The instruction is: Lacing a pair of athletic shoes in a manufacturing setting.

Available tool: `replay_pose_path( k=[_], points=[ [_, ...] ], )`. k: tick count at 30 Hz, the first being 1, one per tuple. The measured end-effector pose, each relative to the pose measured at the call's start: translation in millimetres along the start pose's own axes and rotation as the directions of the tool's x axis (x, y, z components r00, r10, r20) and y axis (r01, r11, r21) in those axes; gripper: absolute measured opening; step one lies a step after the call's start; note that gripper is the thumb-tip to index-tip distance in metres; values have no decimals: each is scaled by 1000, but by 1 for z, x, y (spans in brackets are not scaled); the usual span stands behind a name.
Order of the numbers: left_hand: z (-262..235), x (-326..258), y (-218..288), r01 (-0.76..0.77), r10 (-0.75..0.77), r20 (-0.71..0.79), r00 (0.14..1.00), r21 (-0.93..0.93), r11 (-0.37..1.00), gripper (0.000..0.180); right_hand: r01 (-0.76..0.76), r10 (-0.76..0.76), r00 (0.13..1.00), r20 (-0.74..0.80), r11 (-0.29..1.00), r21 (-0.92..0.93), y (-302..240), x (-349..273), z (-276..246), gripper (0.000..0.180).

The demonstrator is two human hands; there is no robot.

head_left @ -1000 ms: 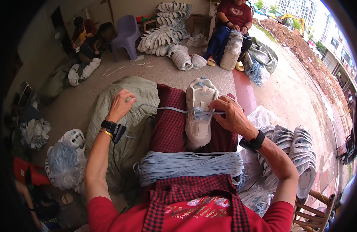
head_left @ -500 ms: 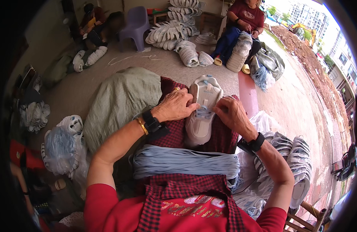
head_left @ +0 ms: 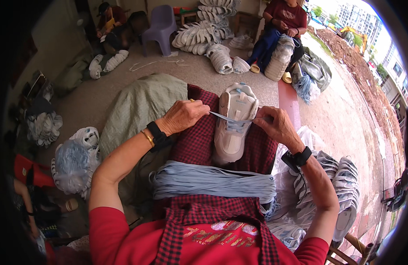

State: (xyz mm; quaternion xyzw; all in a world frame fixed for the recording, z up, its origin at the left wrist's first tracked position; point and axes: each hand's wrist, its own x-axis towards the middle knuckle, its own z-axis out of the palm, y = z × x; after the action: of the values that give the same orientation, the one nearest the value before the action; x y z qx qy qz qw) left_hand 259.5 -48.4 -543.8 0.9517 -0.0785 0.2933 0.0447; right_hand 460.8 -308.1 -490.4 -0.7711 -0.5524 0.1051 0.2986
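Note:
A whitish-beige shoe upper lies on my checked apron, its toe end toward me. Pale blue shoelace is threaded across its lower eyelets, and its two ends stretch out to either side. My left hand pinches the left end, drawn taut beside the upper. Close to the right edge of the upper, my right hand has its fingers closed on the other end. A thick bundle of pale blue laces rests across my lap, nearer to me than the upper.
Stacked shoe uppers stand at my right, and bagged ones at my left. A grey-green sack spreads beside my left arm. Farther off are a purple chair, more piled uppers and a seated person handling uppers.
Both hands were close against the upper. My left hand has moved out to the left, pulling the lace taut, and my right hand has shifted slightly right.

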Motion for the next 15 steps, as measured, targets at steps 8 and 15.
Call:
replay_pose_path(
  k=[8,15],
  points=[
    [-49,-50,-66,178,-158,-134,978,153,972,14,284,-367,927,-72,816,-503,52,-38,-12,15],
    [-205,-161,-114,545,-452,-318,833,336,768,10,-25,-197,940,-280,775,-631,87,-96,-134,9]
  ],
)
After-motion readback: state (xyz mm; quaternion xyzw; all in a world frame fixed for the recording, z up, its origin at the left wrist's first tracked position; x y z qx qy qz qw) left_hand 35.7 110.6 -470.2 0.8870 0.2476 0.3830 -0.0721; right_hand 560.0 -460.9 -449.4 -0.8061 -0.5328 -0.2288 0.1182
